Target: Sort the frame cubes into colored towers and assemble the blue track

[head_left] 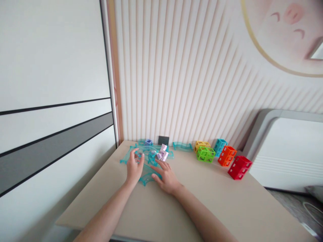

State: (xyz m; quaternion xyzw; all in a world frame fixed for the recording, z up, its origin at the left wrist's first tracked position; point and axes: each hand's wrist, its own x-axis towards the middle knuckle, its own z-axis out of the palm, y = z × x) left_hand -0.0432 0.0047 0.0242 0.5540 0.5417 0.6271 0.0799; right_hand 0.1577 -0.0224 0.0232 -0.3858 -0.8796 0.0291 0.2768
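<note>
Translucent teal plastic toy track pieces lie jumbled on the table's far left part. My left hand (135, 166) is curled, thumb and fingers around the near left edge of a clear curved track piece (147, 147). To its right, my right hand (167, 177) has its fingers stretched out, palm down, over a curved teal track piece (145, 179); whether it presses on it I cannot tell. Just beyond my right fingertips sit pale lilac blocks (164, 155). A flat teal piece (125, 158) lies left of my left hand.
Open-frame blocks stand on the right of the table (202, 198): yellow (201, 144), green (205, 154), blue (220, 147), orange (227, 156) and red (239, 167). A teal track piece (182, 146) lies by the ribbed wall, near a dark socket (164, 140). A white cabinet (55, 67) borders the left.
</note>
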